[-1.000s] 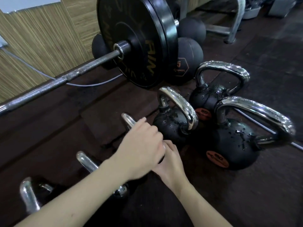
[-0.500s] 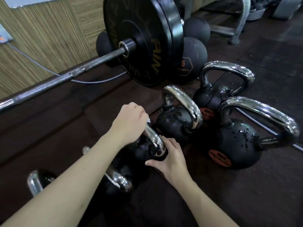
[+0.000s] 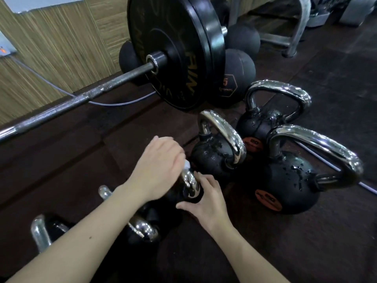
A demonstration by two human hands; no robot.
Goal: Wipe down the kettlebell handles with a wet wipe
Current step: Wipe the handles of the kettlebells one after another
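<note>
Down near the camera, the left hand (image 3: 157, 166) curls over the chrome handle (image 3: 190, 183) of a small black kettlebell (image 3: 183, 198) on the dark floor (image 3: 306, 252), pinching a white wipe (image 3: 186, 164) against the shiny metal. The right hand (image 3: 208, 203) rests spread against its body. Beyond stand three bigger, water-beaded kettlebells (image 3: 285, 180), then a barbell (image 3: 81, 99).

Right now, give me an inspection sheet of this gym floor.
Surface: dark rubber floor.
Job's things: chrome kettlebell handle under a white wipe; three wet kettlebells on the right, the biggest nearest.
Clutter: loaded barbell, medicine ball.
Grips: left hand curls round the wipe and handle; right hand steadies the bell.
Cables: grey cable along the wall.
Surroundings: wood-panel wall.
</note>
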